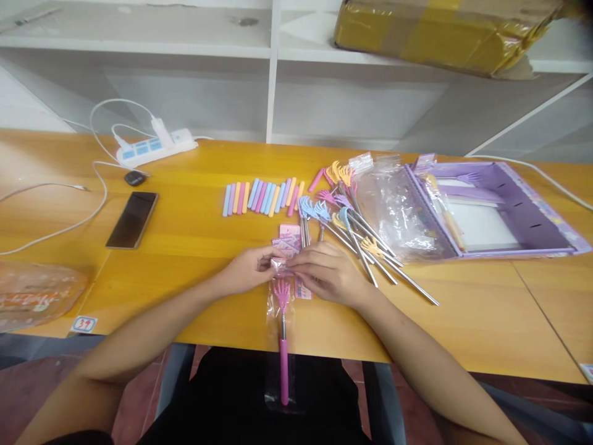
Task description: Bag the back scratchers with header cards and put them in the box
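Note:
Both my hands pinch the top end of a clear plastic bag [273, 327] at the table's front edge. My left hand [250, 269] holds its left corner and my right hand [328, 272] its right. Inside the bag lies a pink back scratcher [284, 364], its hand-shaped head up and its handle hanging past the edge. Small printed cards [290, 232] lie partly under my hands. Beyond them is a row of coloured handle tubes [262, 196]. Metal rods with hand-shaped heads [370, 247] are heaped to the right.
Empty plastic bags [393, 210] lie beside a purple box [523, 204] at the right. On the left are a phone [132, 219], a power strip [157, 148] with cables and an orange-printed bag [41, 293]. A taped carton [440, 31] sits on the shelf.

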Action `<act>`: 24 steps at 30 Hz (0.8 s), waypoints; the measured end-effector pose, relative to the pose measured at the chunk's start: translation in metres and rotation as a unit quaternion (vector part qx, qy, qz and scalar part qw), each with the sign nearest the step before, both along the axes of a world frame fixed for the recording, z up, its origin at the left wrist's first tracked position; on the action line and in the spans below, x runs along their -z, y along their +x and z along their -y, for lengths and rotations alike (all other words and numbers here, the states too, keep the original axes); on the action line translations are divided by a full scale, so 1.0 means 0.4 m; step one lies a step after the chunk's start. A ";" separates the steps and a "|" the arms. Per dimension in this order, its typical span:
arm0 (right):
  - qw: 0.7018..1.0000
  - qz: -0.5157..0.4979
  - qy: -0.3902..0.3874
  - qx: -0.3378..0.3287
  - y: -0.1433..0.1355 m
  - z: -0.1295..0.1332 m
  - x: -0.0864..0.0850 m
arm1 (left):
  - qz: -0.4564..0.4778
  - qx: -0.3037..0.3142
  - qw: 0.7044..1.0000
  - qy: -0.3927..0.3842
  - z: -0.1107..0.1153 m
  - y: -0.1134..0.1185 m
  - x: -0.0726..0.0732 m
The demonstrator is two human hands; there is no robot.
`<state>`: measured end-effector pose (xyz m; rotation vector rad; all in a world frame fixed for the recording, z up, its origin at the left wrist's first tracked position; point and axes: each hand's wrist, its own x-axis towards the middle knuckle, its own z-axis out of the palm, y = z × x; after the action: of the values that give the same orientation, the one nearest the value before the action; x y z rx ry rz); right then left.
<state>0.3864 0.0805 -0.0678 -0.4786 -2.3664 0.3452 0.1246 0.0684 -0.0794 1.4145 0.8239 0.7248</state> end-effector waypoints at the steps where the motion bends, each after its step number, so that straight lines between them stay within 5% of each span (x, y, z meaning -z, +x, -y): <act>1: 1.000 0.001 -0.002 -0.001 0.000 -0.001 -0.001 | 0.005 0.008 1.000 -0.002 0.002 0.001 0.000; 5: 1.000 -0.002 -0.016 -0.005 0.002 -0.003 -0.013 | 0.031 0.039 0.998 -0.025 0.007 0.004 -0.006; 11: 0.998 -0.023 -0.058 -0.017 -0.006 0.004 -0.026 | -0.032 -0.001 0.999 -0.012 0.000 0.001 -0.007; 17: 0.985 -0.077 -0.125 0.096 -0.031 0.017 0.006 | -0.033 -0.015 0.999 -0.012 0.006 0.001 -0.015; 24: 0.941 -0.043 -0.335 0.032 -0.038 0.031 0.022 | -0.006 -0.008 0.999 -0.045 0.012 0.002 -0.016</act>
<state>0.3711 0.0681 -0.0765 -0.8263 -2.0965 1.1308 0.1253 0.0635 -0.0730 1.3344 0.8684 0.6829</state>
